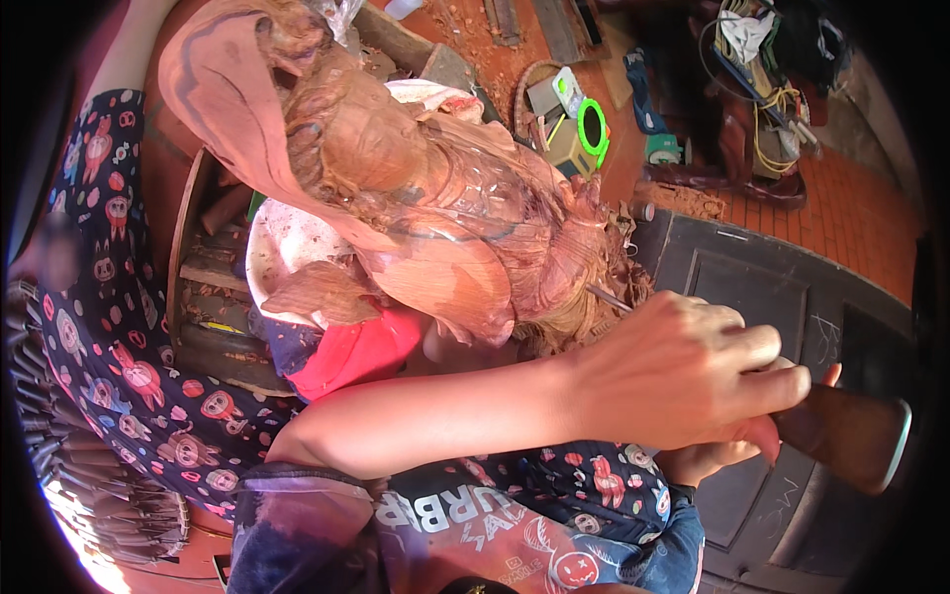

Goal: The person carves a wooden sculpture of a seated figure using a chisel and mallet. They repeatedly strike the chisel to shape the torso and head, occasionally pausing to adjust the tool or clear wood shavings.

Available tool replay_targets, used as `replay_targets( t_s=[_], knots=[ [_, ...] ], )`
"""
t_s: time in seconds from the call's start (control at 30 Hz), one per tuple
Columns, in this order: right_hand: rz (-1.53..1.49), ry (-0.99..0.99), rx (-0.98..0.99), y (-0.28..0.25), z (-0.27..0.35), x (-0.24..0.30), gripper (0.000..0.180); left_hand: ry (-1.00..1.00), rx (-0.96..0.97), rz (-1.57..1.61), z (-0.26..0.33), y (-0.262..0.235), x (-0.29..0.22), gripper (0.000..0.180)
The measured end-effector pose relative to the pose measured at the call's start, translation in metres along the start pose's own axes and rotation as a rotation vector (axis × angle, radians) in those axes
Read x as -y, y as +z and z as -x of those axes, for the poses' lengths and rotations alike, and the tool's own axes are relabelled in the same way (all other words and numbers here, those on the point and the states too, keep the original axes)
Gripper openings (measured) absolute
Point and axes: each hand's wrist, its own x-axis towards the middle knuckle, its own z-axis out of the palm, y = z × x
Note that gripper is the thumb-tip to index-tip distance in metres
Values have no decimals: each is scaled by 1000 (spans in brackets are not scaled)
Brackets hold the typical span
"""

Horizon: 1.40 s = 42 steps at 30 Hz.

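Note:
A large reddish-brown wood carving [455, 188] of a robed figure lies tilted in front of me, a broad smooth curved piece on its left side. My left hand [683, 371] is closed round a carving chisel. The chisel's thin metal shaft [609, 298] points up-left at the carving's lower right part. Below it, my right hand [705, 461] is mostly hidden behind my left. A broad, flat brown wooden mallet [846, 436] sticks out to the right of both hands, and a fingertip shows behind it; the right hand appears to hold it.
Red and white cloth [361, 346] lies under the carving, by a wooden frame [218, 267]. Many handled tools [109, 485] stand bundled at lower left. A dark panelled board [732, 267] lies to the right. A green-rimmed round mirror-like thing [593, 134] is beyond.

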Motion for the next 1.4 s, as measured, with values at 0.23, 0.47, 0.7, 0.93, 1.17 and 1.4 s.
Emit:
replay_targets(
  t_s=[0.23, 0.47, 0.7, 0.93, 1.17, 1.4],
  knots=[
    [10, -29, -36, -1, -7, 5, 34, -67, -97, -50, -9, 7, -9, 38],
    [-4, -32, -9, 1, -10, 2, 24, -97, -268, -33, -4, 1, -8, 34],
    [21, -4, 12, -6, -5, 2, 17, -57, -422, -51, -6, 5, 2, 37],
    [273, 358, 402, -39, -22, -2, 15, 2, -327, -184, -5, -7, -6, 39],
    [-115, 354, 343, -36, 11, -27, 13, -476, 441, -141, 14, 11, -63, 37],
    [-467, 768, 942, -5, 43, -28, 38, -863, 798, -278, 60, -32, -71, 26]
  ],
)
